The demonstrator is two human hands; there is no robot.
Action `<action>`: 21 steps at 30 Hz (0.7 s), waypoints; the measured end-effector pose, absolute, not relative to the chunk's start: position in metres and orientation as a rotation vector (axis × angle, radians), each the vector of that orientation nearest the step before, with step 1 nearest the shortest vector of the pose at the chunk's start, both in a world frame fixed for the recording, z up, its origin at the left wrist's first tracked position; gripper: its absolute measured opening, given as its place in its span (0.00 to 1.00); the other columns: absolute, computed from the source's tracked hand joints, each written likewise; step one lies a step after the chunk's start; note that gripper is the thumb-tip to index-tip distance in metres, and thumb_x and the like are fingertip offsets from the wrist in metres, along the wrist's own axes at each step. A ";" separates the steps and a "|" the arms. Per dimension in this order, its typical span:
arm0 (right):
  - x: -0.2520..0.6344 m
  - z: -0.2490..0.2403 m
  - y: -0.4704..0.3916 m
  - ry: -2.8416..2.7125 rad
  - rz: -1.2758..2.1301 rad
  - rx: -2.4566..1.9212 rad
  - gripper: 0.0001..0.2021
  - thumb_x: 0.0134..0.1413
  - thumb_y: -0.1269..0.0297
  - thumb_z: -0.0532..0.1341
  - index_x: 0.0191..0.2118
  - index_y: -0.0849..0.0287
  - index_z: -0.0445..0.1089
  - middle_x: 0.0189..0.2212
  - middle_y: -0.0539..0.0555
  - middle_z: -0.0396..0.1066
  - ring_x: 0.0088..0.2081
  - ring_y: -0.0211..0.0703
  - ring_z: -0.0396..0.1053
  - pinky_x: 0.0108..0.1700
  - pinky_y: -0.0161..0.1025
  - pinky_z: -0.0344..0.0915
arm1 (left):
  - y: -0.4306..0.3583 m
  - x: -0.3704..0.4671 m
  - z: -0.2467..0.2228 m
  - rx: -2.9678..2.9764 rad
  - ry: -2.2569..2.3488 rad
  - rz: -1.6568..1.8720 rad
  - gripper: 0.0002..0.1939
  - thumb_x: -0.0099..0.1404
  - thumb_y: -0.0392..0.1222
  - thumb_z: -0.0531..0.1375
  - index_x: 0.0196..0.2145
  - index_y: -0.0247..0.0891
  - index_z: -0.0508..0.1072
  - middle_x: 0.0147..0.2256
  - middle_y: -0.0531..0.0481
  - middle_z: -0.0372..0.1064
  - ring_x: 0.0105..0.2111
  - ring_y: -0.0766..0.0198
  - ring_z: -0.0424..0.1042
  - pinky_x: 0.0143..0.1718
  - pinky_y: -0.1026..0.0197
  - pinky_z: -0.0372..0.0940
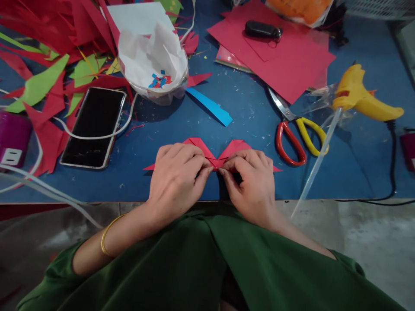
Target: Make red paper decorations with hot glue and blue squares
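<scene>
A folded red paper point(198, 144) lies near the table's front edge, with two angled flaps rising on either side of a V-shaped middle. Its pointed ends stick out beyond both hands. My left hand point(180, 177) pinches it just left of the middle, thumb and fingertips together. From the other side my right hand point(251, 183) grips the same paper, its fingertips almost meeting those of the left. Both hands cover much of the paper's lower part. Beyond them lies a blue paper strip point(210, 106).
Scissors point(288, 116) and a yellow glue gun point(363, 95) with a long glue stick lie to the right. A phone point(94, 127), cables and paper scraps point(42, 86) fill the left. Behind are a paper-lined bowl point(154, 65) and red sheets point(285, 56) under a black key fob point(262, 30).
</scene>
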State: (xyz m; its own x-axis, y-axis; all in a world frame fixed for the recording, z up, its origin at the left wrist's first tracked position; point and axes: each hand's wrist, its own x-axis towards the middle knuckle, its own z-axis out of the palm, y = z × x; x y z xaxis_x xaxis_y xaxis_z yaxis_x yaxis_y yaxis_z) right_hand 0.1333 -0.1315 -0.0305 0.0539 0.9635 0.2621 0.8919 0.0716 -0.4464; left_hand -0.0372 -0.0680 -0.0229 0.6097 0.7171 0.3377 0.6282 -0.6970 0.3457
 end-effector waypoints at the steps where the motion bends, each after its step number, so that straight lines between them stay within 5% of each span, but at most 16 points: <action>1: 0.133 -0.031 -0.131 -1.846 0.190 -1.833 0.05 0.60 0.64 0.62 0.33 0.57 0.71 0.37 0.54 0.73 0.41 0.48 0.66 0.43 0.46 0.58 | -0.068 -0.037 -0.023 2.645 1.125 0.682 0.09 0.69 0.40 0.58 0.31 0.41 0.75 0.34 0.49 0.75 0.36 0.56 0.72 0.40 0.48 0.62; 13: 0.135 -0.033 -0.129 -1.844 0.190 -1.801 0.04 0.61 0.64 0.61 0.34 0.56 0.69 0.37 0.53 0.72 0.40 0.46 0.67 0.44 0.45 0.57 | -0.073 -0.041 -0.022 3.026 0.821 0.810 0.06 0.68 0.35 0.60 0.41 0.39 0.77 0.37 0.51 0.79 0.38 0.59 0.74 0.42 0.52 0.63; 21: 0.140 -0.027 -0.132 -1.872 0.181 -1.875 0.06 0.62 0.62 0.60 0.34 0.56 0.70 0.35 0.52 0.72 0.39 0.46 0.66 0.45 0.46 0.56 | -0.085 -0.051 -0.018 3.250 0.687 0.618 0.19 0.71 0.47 0.59 0.51 0.29 0.74 0.44 0.47 0.79 0.42 0.59 0.76 0.48 0.56 0.62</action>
